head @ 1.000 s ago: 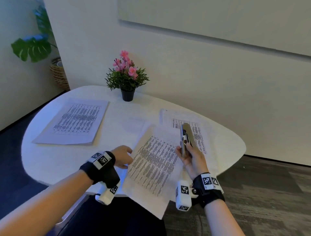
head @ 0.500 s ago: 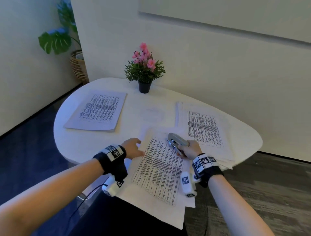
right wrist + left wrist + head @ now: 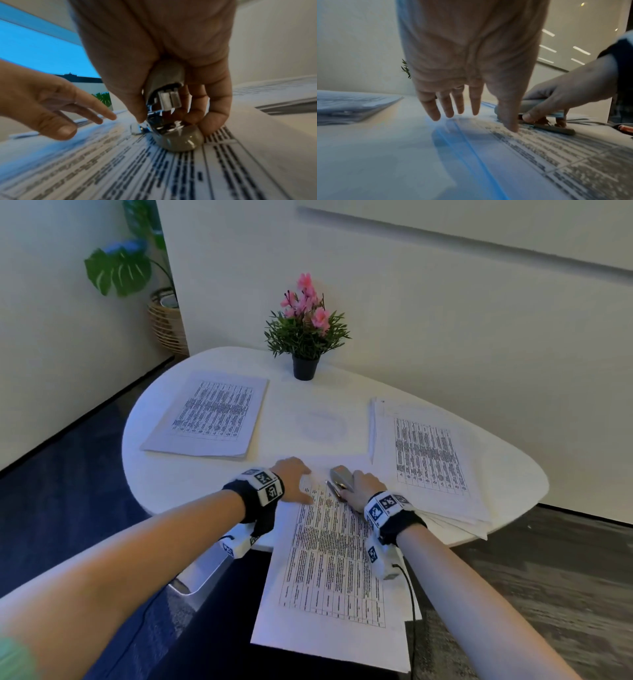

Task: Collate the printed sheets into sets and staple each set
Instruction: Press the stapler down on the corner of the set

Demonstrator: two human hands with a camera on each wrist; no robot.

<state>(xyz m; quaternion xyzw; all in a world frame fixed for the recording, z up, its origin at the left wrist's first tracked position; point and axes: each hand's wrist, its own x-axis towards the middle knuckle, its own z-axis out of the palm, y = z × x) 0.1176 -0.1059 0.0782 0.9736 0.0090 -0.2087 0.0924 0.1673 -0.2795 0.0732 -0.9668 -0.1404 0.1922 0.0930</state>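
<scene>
A set of printed sheets [image 3: 329,570] lies in front of me and hangs over the table's near edge. My right hand [image 3: 361,486] grips a grey stapler [image 3: 339,479] whose base rests on the top of that set [image 3: 120,169]; in the right wrist view the stapler [image 3: 171,121] stands open at its mouth, thumb on one side and fingers on the other. My left hand [image 3: 291,474] lies flat with straight fingers on the set's top left corner, the thumb [image 3: 510,119] pressing the print beside the stapler [image 3: 553,128].
A stack of printed sheets [image 3: 209,414] lies at the left of the white table [image 3: 164,487], and a thicker stack [image 3: 428,453] at the right. A potted pink flower [image 3: 305,333] stands at the back by the wall. A red-tipped thing [image 3: 624,128] shows at the far right.
My right hand has brought the stapler down from upright in the air onto the top of the front set. My left hand has slid right along the set's top edge towards it.
</scene>
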